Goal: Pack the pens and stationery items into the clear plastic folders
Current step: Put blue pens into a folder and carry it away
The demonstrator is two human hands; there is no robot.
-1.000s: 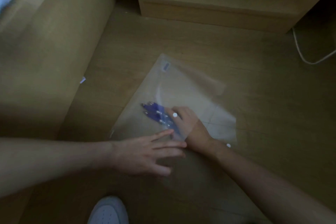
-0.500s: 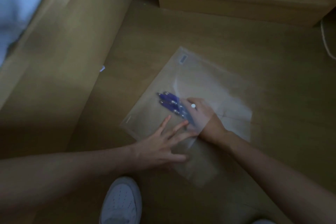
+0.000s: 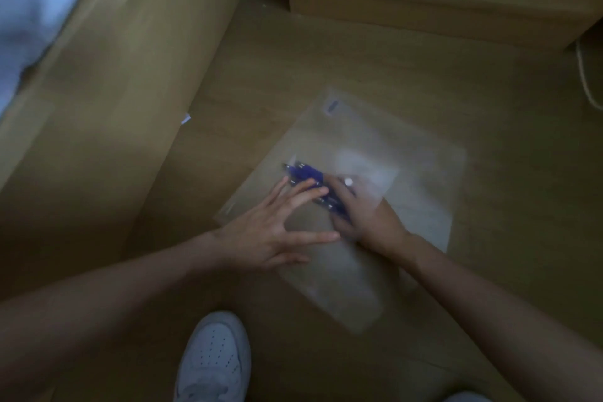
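A clear plastic folder [image 3: 385, 140] lies flat on the wooden floor at the centre of the head view. A bundle of blue pens [image 3: 305, 173] lies inside it, tips pointing up and left. My right hand [image 3: 365, 215] is slid under the folder's top sheet and grips the rear ends of the pens. My left hand [image 3: 277, 232] lies on top of the folder with fingers spread and straight, fingertips pressing over the pens.
A wooden bed side panel [image 3: 114, 108] runs along the left, a wooden cabinet base [image 3: 424, 3] stands at the back. A white cable [image 3: 587, 81] hangs at the far right. A white shoe [image 3: 215, 359] sits at the bottom. A small white scrap [image 3: 185, 119] lies by the panel.
My left hand has slid forward over the folder until its fingertips lie on the pens. The camera has tilted down, bringing the shoe further into view. My right hand keeps its grip inside the folder.
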